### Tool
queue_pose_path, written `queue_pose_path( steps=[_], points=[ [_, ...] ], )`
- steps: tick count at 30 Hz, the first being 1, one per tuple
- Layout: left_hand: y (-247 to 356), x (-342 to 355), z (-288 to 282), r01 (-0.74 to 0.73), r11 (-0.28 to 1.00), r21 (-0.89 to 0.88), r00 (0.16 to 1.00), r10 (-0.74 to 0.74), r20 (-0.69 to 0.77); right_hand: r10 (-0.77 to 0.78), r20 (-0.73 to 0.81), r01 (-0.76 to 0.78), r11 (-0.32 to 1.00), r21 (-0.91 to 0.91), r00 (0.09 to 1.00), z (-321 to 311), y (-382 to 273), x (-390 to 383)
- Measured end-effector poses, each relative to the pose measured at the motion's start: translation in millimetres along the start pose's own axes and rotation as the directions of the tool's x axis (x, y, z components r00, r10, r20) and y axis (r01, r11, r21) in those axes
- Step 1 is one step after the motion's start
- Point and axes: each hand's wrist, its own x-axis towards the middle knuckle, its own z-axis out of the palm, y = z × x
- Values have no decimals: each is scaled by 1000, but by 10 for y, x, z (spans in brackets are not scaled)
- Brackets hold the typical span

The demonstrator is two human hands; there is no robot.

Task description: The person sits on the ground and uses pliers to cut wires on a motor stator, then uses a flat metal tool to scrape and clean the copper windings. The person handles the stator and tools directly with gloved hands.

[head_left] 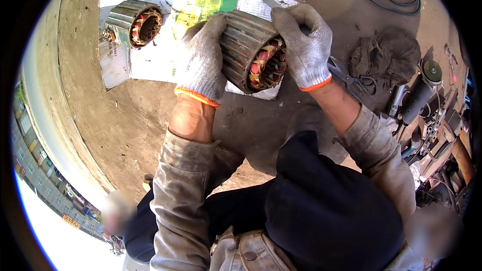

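Note:
A motor stator (241, 42) with a ribbed grey housing lies tilted between my hands, its open end towards me showing red and yellowish windings. Wrapped in a white knit glove with an orange cuff, my left hand (201, 62) grips the stator's left side. My right hand (306, 42), gloved alike, pinches a thin flat metal strip (271, 3) between thumb and fingers above the stator's right end. Most of the strip is hidden by the hand. A second stator (120, 16) lies on its side at the far left.
Flattened printed cardboard (114, 65) covers the ground under both stators. To the right are large scissors (346, 75), a dark crumpled rag (386, 55), an angle grinder (419, 95) and a heap of tools. A black cable (396, 2) loops at the far right.

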Motion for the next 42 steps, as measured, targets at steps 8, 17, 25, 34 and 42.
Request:
queue_pose_path(
  steps=[8, 17, 25, 34, 42],
  points=[
    [-217, 159, -34, -350, 809, 472, 901, 429, -66, -144, 32, 146, 988, -46, 989, 315, 229, -50],
    [-634, -339, -185, -668, -226, 709, 428, 663, 615, -49, 19, 49, 999, 13, 999, 279, 155, -111],
    [141, 309, -368, -747, 213, 630, 641, 480, 598, -110, 173, 27, 905, 424, 979, -239, -344, 374],
    [236, 686, -564, -882, 139, 451, 449, 541, 711, -393, 521, 274, 916, 292, 757, -946, -911, 9],
    [159, 565, -473, -895, -258, 364, 114, 657, 745, -393, 581, 418, 903, 98, 713, -500, -758, -68]
  ],
)
